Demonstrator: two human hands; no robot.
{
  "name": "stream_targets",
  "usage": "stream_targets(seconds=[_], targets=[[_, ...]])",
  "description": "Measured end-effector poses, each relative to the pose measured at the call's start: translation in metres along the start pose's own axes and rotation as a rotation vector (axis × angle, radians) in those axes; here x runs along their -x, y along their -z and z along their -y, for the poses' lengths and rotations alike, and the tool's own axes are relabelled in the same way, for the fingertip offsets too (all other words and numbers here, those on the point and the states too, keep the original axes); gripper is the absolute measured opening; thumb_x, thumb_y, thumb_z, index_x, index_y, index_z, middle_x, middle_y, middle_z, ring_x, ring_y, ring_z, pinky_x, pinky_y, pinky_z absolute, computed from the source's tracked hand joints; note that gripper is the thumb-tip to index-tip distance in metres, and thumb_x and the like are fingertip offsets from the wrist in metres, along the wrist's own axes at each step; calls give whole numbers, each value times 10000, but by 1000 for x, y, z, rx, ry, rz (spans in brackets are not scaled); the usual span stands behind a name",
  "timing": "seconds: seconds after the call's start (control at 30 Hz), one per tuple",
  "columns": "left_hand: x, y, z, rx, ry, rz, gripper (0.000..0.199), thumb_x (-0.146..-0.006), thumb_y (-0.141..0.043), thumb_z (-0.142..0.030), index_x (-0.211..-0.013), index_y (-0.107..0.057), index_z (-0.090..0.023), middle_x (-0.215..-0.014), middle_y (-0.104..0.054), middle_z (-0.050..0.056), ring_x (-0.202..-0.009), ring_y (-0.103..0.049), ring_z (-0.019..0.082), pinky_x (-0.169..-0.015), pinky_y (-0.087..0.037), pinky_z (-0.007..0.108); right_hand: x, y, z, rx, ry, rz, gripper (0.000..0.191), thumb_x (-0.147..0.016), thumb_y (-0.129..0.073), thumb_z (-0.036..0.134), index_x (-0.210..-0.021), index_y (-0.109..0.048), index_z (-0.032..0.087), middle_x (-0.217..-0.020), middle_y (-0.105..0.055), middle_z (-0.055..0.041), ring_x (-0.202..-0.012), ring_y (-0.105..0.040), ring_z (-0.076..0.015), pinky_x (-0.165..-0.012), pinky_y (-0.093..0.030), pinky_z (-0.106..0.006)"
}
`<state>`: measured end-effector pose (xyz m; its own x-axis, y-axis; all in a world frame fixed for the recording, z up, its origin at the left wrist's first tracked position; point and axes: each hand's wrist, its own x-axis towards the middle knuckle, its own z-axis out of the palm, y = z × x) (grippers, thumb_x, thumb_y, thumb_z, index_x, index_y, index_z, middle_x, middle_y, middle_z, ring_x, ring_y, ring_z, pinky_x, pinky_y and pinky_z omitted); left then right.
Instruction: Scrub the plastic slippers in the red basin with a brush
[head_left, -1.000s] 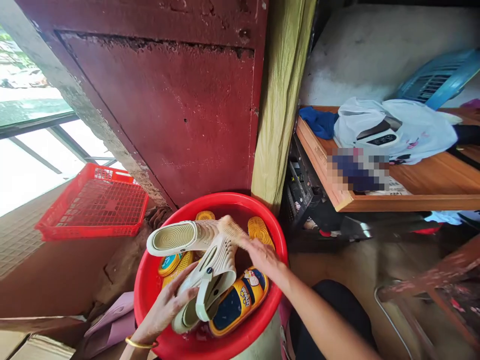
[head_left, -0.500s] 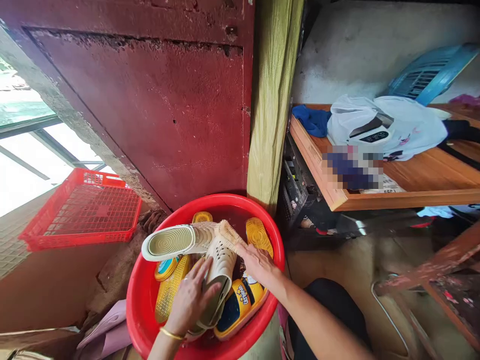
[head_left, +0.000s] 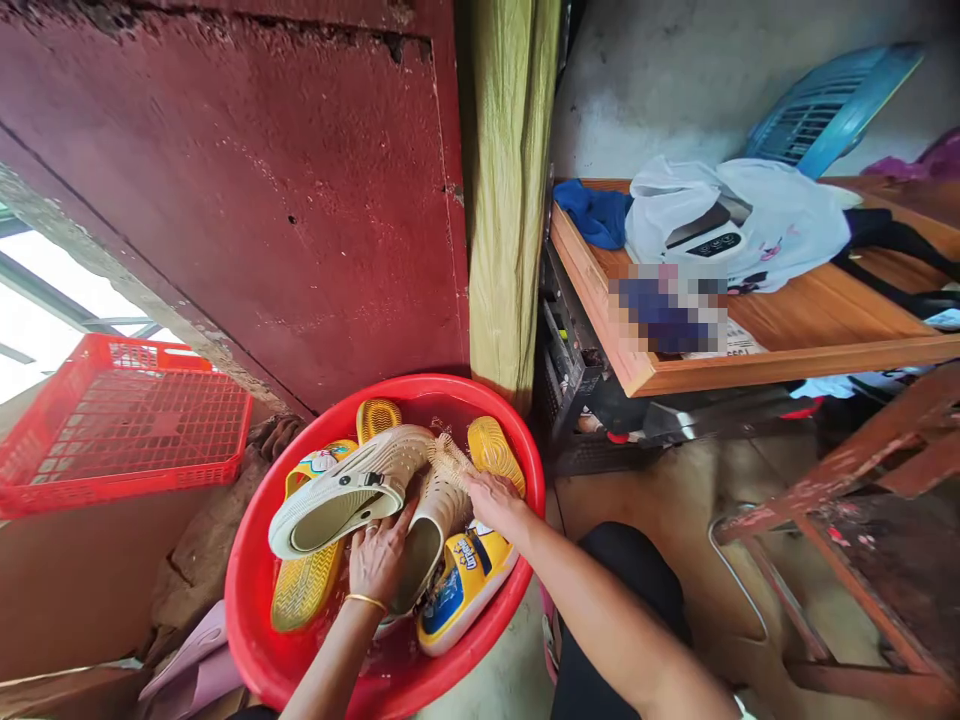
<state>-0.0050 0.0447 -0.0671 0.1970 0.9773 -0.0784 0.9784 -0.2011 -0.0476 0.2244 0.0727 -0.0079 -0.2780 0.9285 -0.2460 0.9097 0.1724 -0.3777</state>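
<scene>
Both bare arms reach down into a red basin [head_left: 251, 610] from the bottom of the view. The left hand [head_left: 377, 565], with a gold bangle [head_left: 365, 601] at the wrist, sits palm-up beneath a beige clog [head_left: 339, 490], its fingers curled around and gripping that clog. The right arm stretches across from the lower right, and the right hand [head_left: 491, 503] bends over a brush [head_left: 450, 460], its fingers closed on the brush's back. Only the pale bristles show, so the rest of the brush is hidden.

The basin holds two beige clogs and at least four yellow slides. A second clog [head_left: 429, 530] lies just beside the left hand. One slide [head_left: 465, 590] has a printed blue-and-yellow insole, and the others [head_left: 304, 590] lie partly buried, so the exact count is hard to make out. Wet patches shine on the basin floor.

Left of the basin sits a red crate [head_left: 124, 425]. To the right, a wooden tabletop [head_left: 787, 345] carries a white bag [head_left: 750, 220] and a blue cloth [head_left: 589, 213]. A pixelated patch [head_left: 667, 310] on it cannot be made out.
</scene>
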Motion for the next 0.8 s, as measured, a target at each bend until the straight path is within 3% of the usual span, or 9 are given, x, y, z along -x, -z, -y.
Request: stream_targets(seconds=[0.2, 0.33, 0.43, 0.47, 0.53, 0.6, 0.63, 0.7, 0.8], targets=[[5, 11, 0, -71, 59, -12, 462, -973, -442, -199, -1396, -627, -190, -1232, -724, 190, -1127, -654, 336, -896, -481, 445, 13, 17, -4, 73, 14, 14, 541, -960, -416, 98, -1475, -547, 200, -1196, -737, -156, -1108, -691, -302, -922, -523, -411], [17, 38, -3, 56, 9, -224, 479, -922, -517, -215, -1391, -593, -162, -1281, -700, 183, -1118, -647, 341, -872, -494, 433, 19, 32, -10, 79, 44, 0, 584, -966, -433, 147, -1539, -473, 250, -1213, -737, -128, -1097, -693, -295, -905, -525, -387], [34, 59, -16, 312, -110, -344, 375, -948, -453, -219, -1270, -635, -163, -1165, -729, 161, -1031, -675, 290, -889, -500, 406, 22, 39, -15, 62, 47, -24, 606, -970, -416, 141, -1567, -438, 243, -1214, -736, -134, -1098, -695, -291, -919, -519, -382], [41, 63, -23, 414, -137, -300, 326, -974, -425, -254, -1183, -661, -171, -1068, -745, 144, -952, -692, 263, -854, -505, 378, 23, 39, -17, 56, 46, -29, 605, -970, -416, 138, -1567, -438, 228, -1210, -737, -144, -1096, -697, -295, -919, -519, -386], [53, 62, -40, 557, -153, -77, 338, -1007, -397, -363, -953, -688, -200, -831, -739, 99, -753, -694, 224, -717, -488, 328, 24, 39, -19, 47, 50, -35, 583, -977, -413, 142, -1556, -453, 203, -1212, -736, -157, -1104, -695, -299, -921, -520, -389], [62, 50, -56, 603, -131, 154, 415, -989, -432, -476, -767, -669, -218, -677, -698, 83, -647, -675, 225, -628, -443, 318, 23, 36, -20, 42, 56, -35, 553, -989, -402, 146, -1533, -481, 205, -1210, -740, -150, -1107, -693, -293, -922, -521, -385], [64, 42, -64, 630, -100, 206, 429, -968, -462, -516, -738, -670, -219, -662, -695, 88, -651, -680, 236, -624, -437, 321, 23, 35, -21, 42, 57, -35, 548, -990, -397, 142, -1524, -491, 214, -1212, -741, -142, -1107, -693, -288, -923, -521, -382], [63, 29, -79, 758, -13, 192, 414, -920, -523, -563, -814, -712, -210, -740, -734, 108, -736, -707, 263, -671, -460, 331, 21, 33, -22, 48, 51, -31, 557, -980, -395, 123, -1517, -499, 228, -1217, -742, -129, -1108, -693, -280, -928, -518, -381], [56, 24, -95, 1149, 75, 153, 464, -864, -592, -621, -980, -742, -197, -900, -782, 116, -870, -717, 277, -774, -498, 345, 19, 32, -23, 58, 30, -17, 586, -964, -404, 115, -1530, -488, 238, -1187, -750, -129, -1079, -704, -284, -912, -523, -389]])
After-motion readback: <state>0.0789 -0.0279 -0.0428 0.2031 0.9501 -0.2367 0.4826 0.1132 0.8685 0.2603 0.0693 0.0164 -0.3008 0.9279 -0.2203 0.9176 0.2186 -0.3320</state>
